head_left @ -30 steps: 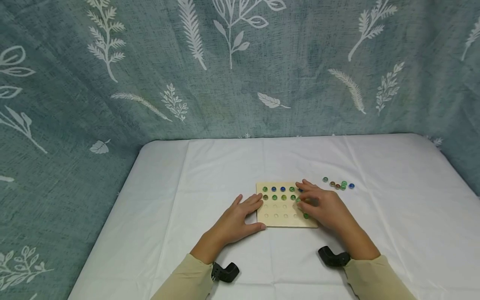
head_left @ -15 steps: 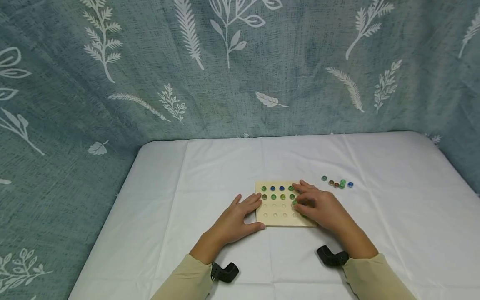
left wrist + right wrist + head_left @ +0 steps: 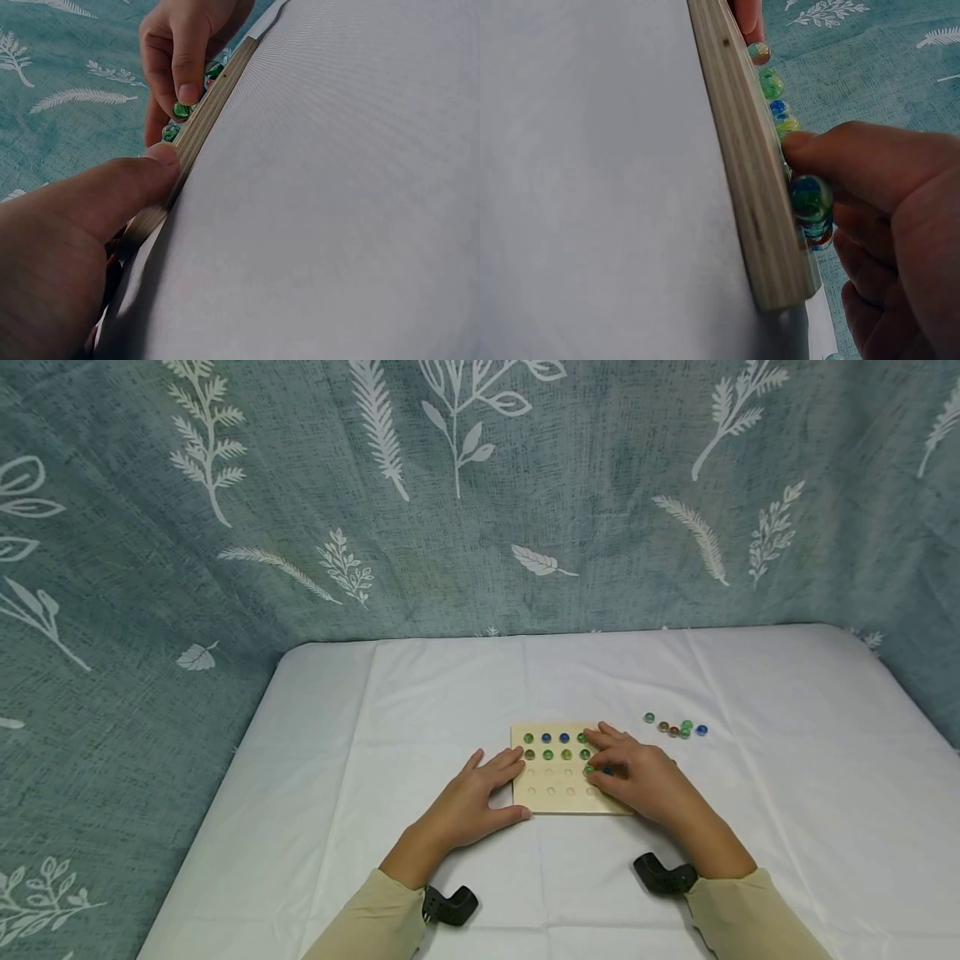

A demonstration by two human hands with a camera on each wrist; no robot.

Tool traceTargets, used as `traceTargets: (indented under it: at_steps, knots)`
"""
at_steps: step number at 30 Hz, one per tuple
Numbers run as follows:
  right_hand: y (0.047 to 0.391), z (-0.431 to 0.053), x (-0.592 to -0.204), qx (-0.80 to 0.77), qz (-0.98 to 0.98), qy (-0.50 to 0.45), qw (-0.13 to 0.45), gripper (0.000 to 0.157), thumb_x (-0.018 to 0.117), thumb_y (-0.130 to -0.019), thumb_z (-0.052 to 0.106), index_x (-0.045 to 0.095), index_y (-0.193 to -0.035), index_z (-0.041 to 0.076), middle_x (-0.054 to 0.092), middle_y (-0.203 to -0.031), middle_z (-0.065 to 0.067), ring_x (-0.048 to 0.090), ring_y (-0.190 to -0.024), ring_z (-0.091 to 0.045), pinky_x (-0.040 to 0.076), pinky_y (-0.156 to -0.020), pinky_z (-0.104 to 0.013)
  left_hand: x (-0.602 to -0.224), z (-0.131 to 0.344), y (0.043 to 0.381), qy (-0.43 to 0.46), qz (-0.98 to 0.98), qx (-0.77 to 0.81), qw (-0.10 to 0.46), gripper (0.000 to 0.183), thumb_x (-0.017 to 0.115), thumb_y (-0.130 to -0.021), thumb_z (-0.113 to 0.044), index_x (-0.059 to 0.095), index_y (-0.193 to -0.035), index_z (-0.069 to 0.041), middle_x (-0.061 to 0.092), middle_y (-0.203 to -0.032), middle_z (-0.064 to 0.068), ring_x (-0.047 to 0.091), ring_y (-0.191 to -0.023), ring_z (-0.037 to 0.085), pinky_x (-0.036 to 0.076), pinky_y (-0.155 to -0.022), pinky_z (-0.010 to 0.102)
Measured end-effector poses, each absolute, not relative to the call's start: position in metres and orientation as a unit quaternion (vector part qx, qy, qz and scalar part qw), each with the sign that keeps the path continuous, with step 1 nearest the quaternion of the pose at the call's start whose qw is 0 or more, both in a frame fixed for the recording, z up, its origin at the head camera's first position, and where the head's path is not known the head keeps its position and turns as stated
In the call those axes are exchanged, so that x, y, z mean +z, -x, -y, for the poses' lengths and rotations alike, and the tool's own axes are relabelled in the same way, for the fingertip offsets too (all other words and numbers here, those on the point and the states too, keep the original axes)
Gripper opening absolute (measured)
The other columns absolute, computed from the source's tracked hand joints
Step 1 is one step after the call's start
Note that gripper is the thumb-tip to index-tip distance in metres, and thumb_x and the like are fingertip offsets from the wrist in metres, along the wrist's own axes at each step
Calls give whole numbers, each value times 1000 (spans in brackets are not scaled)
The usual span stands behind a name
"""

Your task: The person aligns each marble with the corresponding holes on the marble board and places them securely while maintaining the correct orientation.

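Note:
A pale wooden board (image 3: 558,782) with rows of round hollows lies on the white cloth. Marbles in green, blue and yellowish tones fill the visible hollows of its two far rows. My left hand (image 3: 467,802) rests spread at the board's left edge; in the left wrist view its thumb (image 3: 142,180) touches the near edge. Over the board's right part, my right hand (image 3: 647,777) pinches a green marble (image 3: 588,771) at the third row. A blue marble (image 3: 607,771) shows under that hand, which hides the right-hand columns. In the right wrist view, a blue-green marble (image 3: 810,199) sits near the board's corner.
Several loose marbles (image 3: 686,732) lie on the white cloth (image 3: 420,710) beyond the board to the right. A patterned teal curtain (image 3: 480,552) hangs behind the table. Black wrist cameras (image 3: 450,906) stick out inward from both sleeves.
My right hand has shifted slightly left with the green marble, down to the third row. A blue marble under the hand has come into view. My left hand stays put.

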State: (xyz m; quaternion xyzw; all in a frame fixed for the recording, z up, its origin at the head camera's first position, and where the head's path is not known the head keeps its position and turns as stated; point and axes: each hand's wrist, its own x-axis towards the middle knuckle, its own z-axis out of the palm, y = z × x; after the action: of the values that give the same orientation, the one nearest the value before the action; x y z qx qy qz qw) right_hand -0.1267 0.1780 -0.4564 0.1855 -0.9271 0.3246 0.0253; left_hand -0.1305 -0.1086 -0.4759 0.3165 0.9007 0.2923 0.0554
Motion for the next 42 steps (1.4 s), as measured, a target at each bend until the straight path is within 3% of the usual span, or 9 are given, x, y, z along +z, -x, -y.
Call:
traceTargets:
  at_steps: [42]
  knots:
    - [126,-179,-454,321,929,-180,44,16,78,-85,17,77,-99,10,57,-141,-9,44,-139,-34,38,-112,-55,-476,109,131,-317,-899,295,62,74,72,-87,-47,47,-147,-12,32,-159,-8,26,-148,6,8,-127,38]
